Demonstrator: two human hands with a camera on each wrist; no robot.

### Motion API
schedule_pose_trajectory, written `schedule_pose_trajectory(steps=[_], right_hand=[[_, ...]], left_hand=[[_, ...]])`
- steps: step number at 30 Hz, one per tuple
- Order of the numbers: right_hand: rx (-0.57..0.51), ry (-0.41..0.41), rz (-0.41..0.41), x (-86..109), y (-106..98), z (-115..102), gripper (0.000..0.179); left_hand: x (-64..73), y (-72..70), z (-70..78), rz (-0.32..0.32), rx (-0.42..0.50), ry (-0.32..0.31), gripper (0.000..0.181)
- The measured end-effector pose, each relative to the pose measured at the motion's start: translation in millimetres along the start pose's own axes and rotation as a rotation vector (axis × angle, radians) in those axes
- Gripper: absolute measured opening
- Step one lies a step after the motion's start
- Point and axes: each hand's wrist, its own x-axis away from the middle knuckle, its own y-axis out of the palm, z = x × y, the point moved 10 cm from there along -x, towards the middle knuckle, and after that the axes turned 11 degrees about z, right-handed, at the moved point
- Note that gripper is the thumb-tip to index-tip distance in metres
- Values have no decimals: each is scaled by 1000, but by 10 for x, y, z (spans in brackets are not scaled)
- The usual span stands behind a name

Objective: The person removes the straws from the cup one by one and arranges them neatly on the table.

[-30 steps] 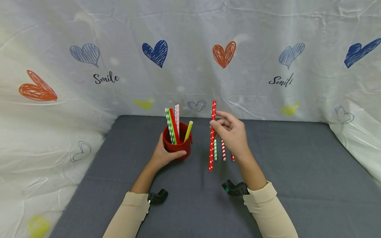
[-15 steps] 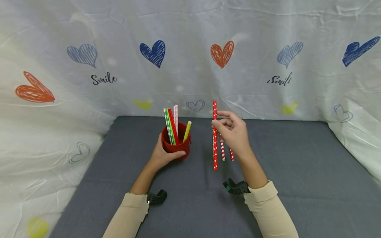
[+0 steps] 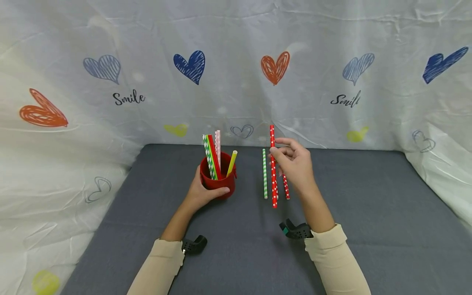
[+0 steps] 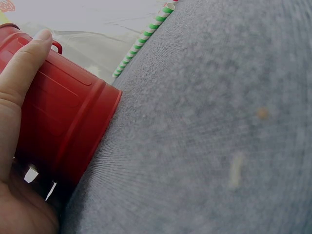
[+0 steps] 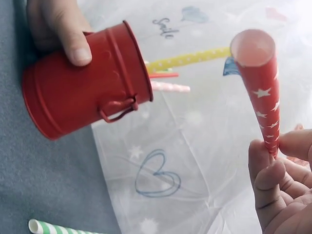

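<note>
Heart-printed sheeting (image 3: 228, 102) backs a gray tabletop (image 3: 236, 246) as a person's left hand (image 3: 200, 192) curls round a red bucket (image 3: 221, 184) of straws (image 3: 212, 157), thumb across its near side. To its right, the right hand (image 3: 296, 164), forearm (image 3: 318, 209) angled inward, pinches a red starred straw (image 3: 273, 174) above the surface with thumb and fingers. Between the hands lies a green-striped straw (image 3: 264, 176).

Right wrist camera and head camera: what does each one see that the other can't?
Only the right wrist view: the inside of the starred straw and white dots on the yellow straw.
Only the head view: tan sleeves and black wrist straps.
Both: those two straws, the red bucket, green striped straw, left hand and right hand.
</note>
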Motion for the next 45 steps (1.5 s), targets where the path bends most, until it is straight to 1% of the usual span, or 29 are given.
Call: schedule_pose_trajectory(steps=[5, 10, 18, 23, 30, 35, 40, 45], right_hand=[[21, -12, 27, -46, -96, 39, 30], [14, 0, 41, -93, -200, 102, 30], [58, 6, 82, -149, -391, 157, 32], [66, 43, 90, -170, -469, 217, 34], [124, 92, 100, -192, -576, 334, 35], [164, 146, 110, -192, -649, 463, 34], [218, 205, 118, -204, -725, 635, 33], [229, 284, 114, -204, -790, 821, 33]], left_hand=[[3, 4, 8, 1, 6, 5, 95], [6, -1, -5, 6, 1, 0, 96], [0, -6, -21, 15, -9, -7, 96], [2, -12, -35, 20, -18, -13, 95], [0, -11, -27, 12, -12, -2, 95], [8, 2, -19, 0, 11, 11, 95], [1, -4, -15, 0, 4, 16, 95], [-76, 5, -248, 2, 7, 13, 98]])
